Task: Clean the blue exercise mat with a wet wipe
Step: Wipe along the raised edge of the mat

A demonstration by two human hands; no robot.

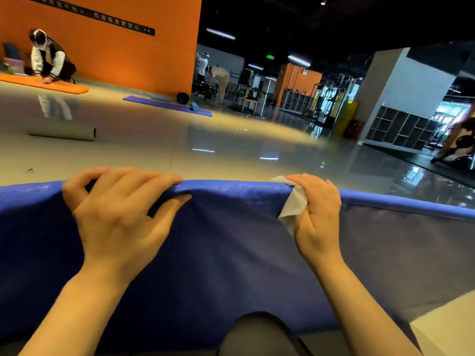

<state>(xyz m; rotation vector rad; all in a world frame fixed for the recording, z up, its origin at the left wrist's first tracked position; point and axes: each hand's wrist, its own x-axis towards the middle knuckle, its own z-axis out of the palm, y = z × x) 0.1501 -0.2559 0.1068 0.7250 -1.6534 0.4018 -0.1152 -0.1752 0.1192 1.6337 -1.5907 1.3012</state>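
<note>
The blue exercise mat (pixel 231 247) lies across the lower half of the view, its far edge folded or rolled up. My left hand (pixel 118 209) grips that raised edge left of centre, fingers curled over the top and thumb on the near side. My right hand (pixel 317 214) grips the same edge further right, pinching a crumpled white wet wipe (pixel 295 201) against the mat. My dark-clothed knee (pixel 257 335) shows at the bottom centre.
Glossy grey floor (pixel 205 140) stretches beyond the mat. A rolled grey mat (pixel 63 131) lies at left, a purple mat (pixel 167 105) further back, and an orange mat (pixel 43 84) with a kneeling person (pixel 48 60) at far left. Gym equipment and shelving stand at right.
</note>
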